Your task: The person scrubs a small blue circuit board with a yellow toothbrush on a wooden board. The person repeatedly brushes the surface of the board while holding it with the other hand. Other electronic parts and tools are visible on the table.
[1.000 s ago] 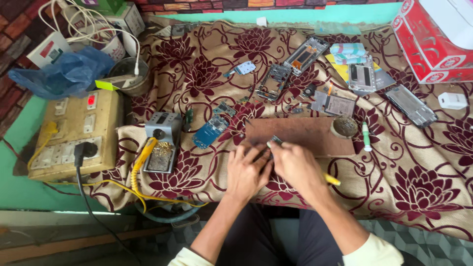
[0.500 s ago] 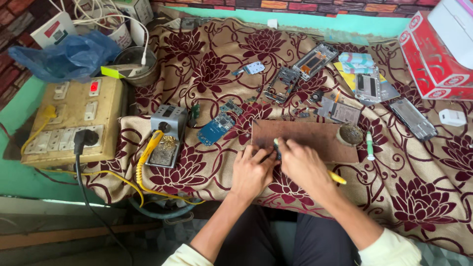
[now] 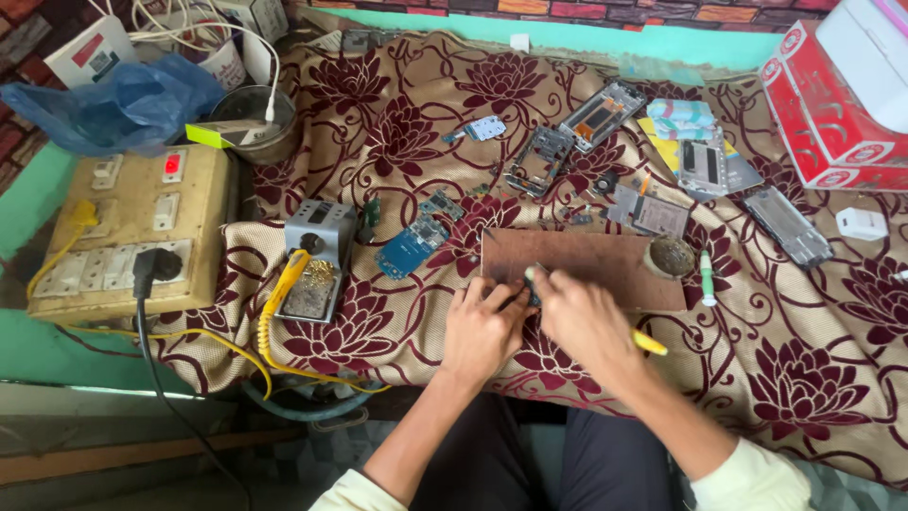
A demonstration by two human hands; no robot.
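My left hand (image 3: 482,326) and my right hand (image 3: 582,317) meet at the near edge of a brown work board (image 3: 596,260) on a flowered cloth. The left fingers pinch a small dark part (image 3: 515,299) against the board. In the right hand is a thin tool with a yellow handle (image 3: 651,343); its tip points at that part and is hidden by the fingers. A blue circuit board (image 3: 414,244) lies left of the brown board. Further left stands a grey soldering station (image 3: 317,255) with a yellow coiled cable.
A beige switchboard (image 3: 123,227) with a black plug sits at the left. Phone frames (image 3: 539,159) and loose parts lie beyond the board, beside a round tin (image 3: 672,255) and a green-tipped pen (image 3: 707,276). A red box (image 3: 832,104) and white adapter (image 3: 861,224) are at the right.
Both hands stay together at the board's near edge with only small finger shifts. The camera view has drifted slightly, so the table sits a little differently in frame.
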